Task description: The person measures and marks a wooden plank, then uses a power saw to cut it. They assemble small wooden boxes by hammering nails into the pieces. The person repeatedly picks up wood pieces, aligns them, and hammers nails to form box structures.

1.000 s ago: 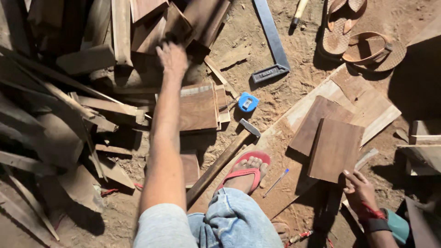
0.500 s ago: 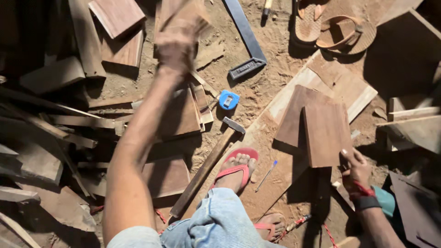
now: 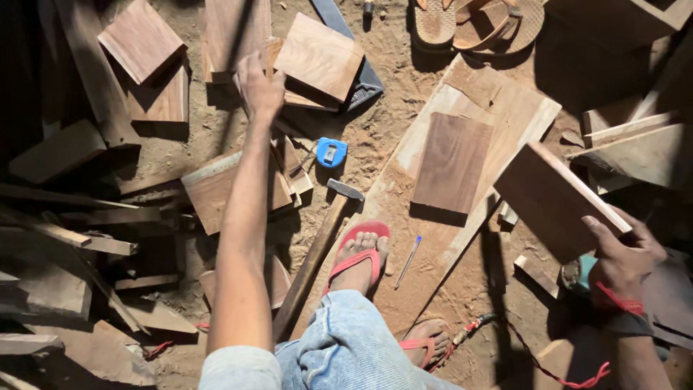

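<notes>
Pale blue short sleeve, faded jeans, red flip-flops, red wrist string.

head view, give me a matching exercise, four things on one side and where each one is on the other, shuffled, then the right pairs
Things:
1. tape measure
2. hammer
3. dark wood board
4. pen

Places:
A. held up by the right hand
B. on the sandy ground just beyond the hammer's head
C. on the long plank, right of the foot in the red sandal
D. on the ground, handle running toward the person's knee

Pairs: 1-B, 2-D, 3-A, 4-C
</notes>
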### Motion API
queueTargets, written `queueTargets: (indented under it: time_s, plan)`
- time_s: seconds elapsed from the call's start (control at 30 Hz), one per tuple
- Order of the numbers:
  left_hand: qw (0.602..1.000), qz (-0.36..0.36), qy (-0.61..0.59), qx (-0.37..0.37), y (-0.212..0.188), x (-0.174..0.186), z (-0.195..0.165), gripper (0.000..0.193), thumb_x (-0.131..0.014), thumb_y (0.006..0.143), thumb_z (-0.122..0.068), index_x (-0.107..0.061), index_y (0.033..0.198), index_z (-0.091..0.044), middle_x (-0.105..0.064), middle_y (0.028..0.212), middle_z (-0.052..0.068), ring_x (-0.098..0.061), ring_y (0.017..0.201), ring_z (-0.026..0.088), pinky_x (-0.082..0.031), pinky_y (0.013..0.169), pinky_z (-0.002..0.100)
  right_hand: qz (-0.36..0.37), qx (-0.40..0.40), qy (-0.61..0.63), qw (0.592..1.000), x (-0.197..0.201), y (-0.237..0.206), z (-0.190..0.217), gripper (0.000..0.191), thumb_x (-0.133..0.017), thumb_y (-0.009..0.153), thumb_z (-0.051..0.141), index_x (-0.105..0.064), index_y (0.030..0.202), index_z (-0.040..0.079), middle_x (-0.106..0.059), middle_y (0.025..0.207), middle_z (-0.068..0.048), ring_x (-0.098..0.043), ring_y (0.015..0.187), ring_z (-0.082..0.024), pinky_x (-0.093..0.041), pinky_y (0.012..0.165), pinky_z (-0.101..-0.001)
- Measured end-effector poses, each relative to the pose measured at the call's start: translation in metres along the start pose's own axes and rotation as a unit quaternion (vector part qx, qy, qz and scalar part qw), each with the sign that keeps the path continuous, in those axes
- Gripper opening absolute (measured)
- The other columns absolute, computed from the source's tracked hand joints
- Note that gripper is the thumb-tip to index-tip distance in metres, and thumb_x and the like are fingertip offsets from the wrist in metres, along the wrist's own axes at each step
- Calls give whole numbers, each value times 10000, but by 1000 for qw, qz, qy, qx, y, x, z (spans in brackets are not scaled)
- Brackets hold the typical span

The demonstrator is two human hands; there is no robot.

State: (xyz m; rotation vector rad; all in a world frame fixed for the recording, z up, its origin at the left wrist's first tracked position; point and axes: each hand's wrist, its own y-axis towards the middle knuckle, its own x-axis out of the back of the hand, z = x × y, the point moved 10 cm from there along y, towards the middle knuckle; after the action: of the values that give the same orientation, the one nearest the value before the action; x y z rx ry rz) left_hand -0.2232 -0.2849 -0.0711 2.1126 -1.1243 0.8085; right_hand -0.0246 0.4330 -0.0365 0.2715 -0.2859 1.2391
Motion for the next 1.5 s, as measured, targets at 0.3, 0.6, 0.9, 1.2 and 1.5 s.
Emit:
queueTargets:
  time_s: [0.3,0.6,0.9,1.2,1.5]
  plan:
    - [995,52,76,42,-37,-40,-69,958,-952,698,-448,-435,1382,-19,-299,1503,302,-237,1419,480,-210,1128,646,38,162,-256,952,-45,-9,66,295,-904,965,212,-772,1168,43,-745,1085,-94,-690,953,-163,-545,883,-288]
    - [972,51,-224,-46,-70,-115,-147,428,-710,812,-16,-598,1224,-54,-707,1012,149,-730,946,333,-589,823,413,101,88,-220,966,-33,-4,53,525,-806,777,76,-541,1228,30,-703,1099,-176,-719,1000,-359,-558,849,-445]
    - [939,48,-173,-294,-108,-93,-194,451,-820,846,-18,-607,1234,71,-726,1069,213,-725,966,328,-594,834,438,-40,147,-381,912,44,-10,58,416,-726,814,61,-675,1226,91,-730,1032,-169,-710,956,-355,-568,860,-428]
    - [737,273,-602,138,-137,-154,-231,427,-856,849,-31,-532,1117,41,-647,1008,153,-690,802,234,-619,690,364,30,89,-334,938,31,-21,18,483,-704,722,111,-737,1202,157,-750,1060,-126,-722,938,-329,-573,814,-406]
    - [642,550,-535,-5,-265,-174,-406,754,-740,900,-125,-301,1505,-20,-646,1128,220,-731,901,262,-668,817,409,103,56,-186,976,26,-34,27,553,-794,701,77,-691,1244,67,-722,1063,-149,-713,956,-287,-571,812,-389]
